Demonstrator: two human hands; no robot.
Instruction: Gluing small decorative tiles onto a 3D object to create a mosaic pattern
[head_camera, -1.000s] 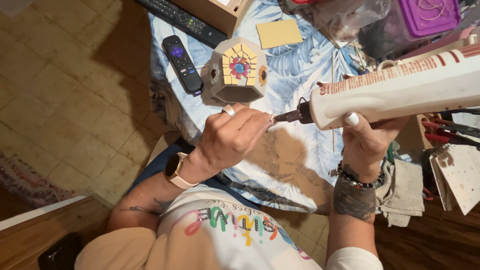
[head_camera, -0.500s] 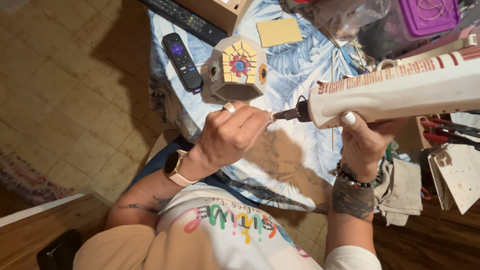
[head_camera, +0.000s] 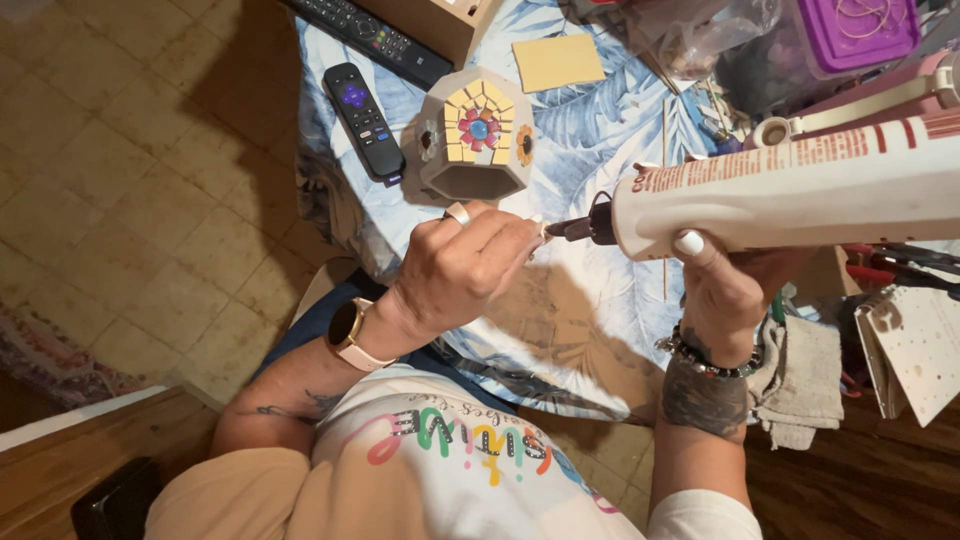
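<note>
Nearest: left hand (head_camera: 462, 268), watch (head_camera: 347, 328) on wrist and ring on finger, pinching something small at the fingertips (head_camera: 528, 232); too tiny to identify. Just beside those fingertips, touching or nearly so, dark nozzle (head_camera: 578, 229) of a big white tube (head_camera: 800, 190). Right hand (head_camera: 725, 290), bracelet at wrist, wrapped around the tube from below, thumb up on its side, gripping firmly. Tube held level over the cloth (head_camera: 590, 330), a leaf-printed blue and white cover on the table.

Right of the hand, a grey rag (head_camera: 805, 375) at the table edge, and a perforated white card (head_camera: 915, 350) further right.

Beyond the hands, a faceted pot (head_camera: 475, 135) with yellow mosaic tiles and a flower centre, resting on the cloth. Left of it, a small black remote (head_camera: 365, 120). Further back, a longer remote (head_camera: 365, 30), a yellow square (head_camera: 558, 62), and a purple lid (head_camera: 860, 30) at the far right.
</note>
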